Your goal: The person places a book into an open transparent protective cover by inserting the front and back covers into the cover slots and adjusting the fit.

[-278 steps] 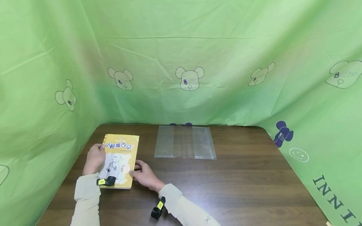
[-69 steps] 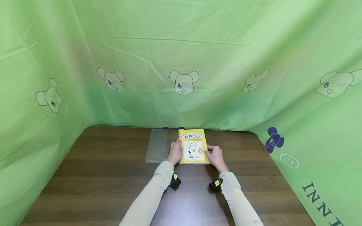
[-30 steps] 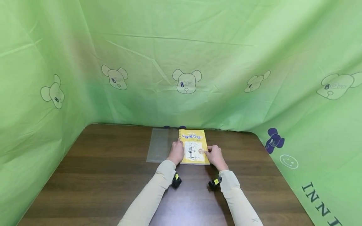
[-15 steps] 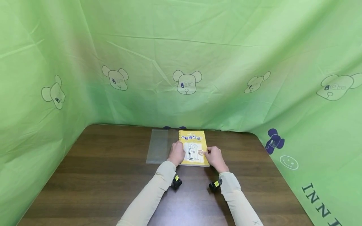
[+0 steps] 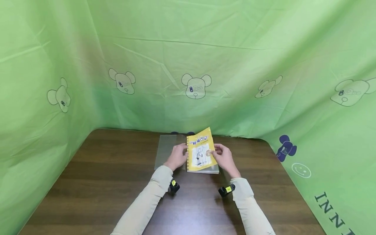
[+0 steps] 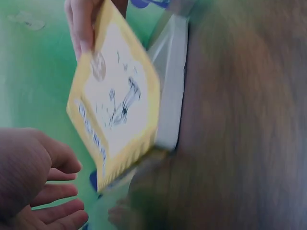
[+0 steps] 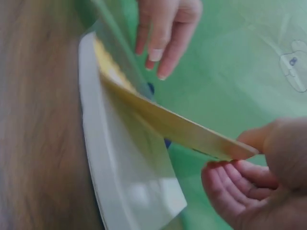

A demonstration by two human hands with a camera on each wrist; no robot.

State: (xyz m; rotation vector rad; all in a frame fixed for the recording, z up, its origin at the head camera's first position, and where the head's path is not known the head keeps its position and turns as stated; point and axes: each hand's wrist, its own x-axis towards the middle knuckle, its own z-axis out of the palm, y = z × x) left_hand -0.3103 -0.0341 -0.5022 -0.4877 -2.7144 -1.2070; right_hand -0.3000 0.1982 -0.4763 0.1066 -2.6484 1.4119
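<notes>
A paperback book with a yellow front cover (image 5: 201,153) lies at the far middle of the table, its spine to the left. My right hand (image 5: 225,160) pinches the cover's right edge between thumb and fingers and holds it tilted up off the pages. White page block (image 7: 122,158) shows beneath it in the right wrist view. Beside the spine, my left hand (image 5: 177,157) has loosely bent fingers (image 6: 57,194) that hold nothing in the left wrist view. A clear plastic book cover (image 5: 165,150) extends out to the left; the book hides its right part.
The brown wooden table (image 5: 97,182) spreads to both sides and in front. A green printed curtain (image 5: 147,107) hangs along its back edge and both sides. Black cameras sit on both wrists, the left one (image 5: 174,186) close above the table.
Earlier the book moved from the table's left side onto the plastic cover. Within the last half second its front cover has risen, and my left hand has drawn leftward off it.
</notes>
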